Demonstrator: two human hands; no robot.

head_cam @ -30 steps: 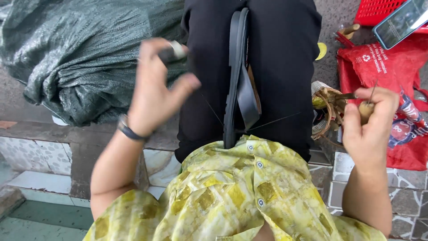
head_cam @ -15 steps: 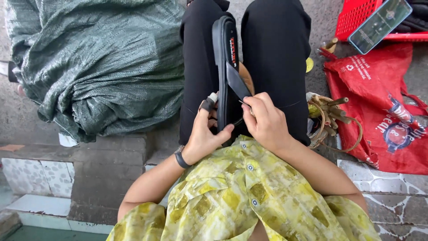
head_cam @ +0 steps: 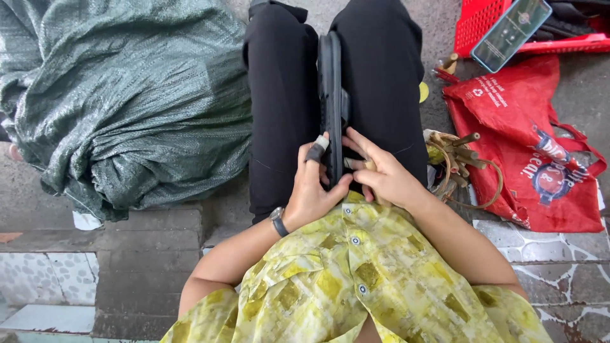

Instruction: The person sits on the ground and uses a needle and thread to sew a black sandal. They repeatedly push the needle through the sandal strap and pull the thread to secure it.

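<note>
— How many sandals do you have there?

— One black sandal (head_cam: 332,95), standing on its edge in the gap between your two thighs. Its long axis runs straight away from you, the far end towards your knees and the near end at your lap.

— And your hands?

— Both are on the near end. Your left hand (head_cam: 311,190) is curled around the sandal's left side, the forefinger capped with a grey wrap, the thumb pressing across the edge. Your right hand (head_cam: 381,174) is partly closed against the right side, fingers reaching onto the sandal; it seems to pinch something small and pale, though that part is too hidden to tell.

— What lies around you?

— One green woven sack (head_cam: 127,101) to your left, one red bag (head_cam: 534,159) to your right, one bundle of wooden-handled tools (head_cam: 460,159) just beside your right thigh, and one red crate (head_cam: 489,19) beyond the bag with one phone (head_cam: 511,32) lying on it.
</note>
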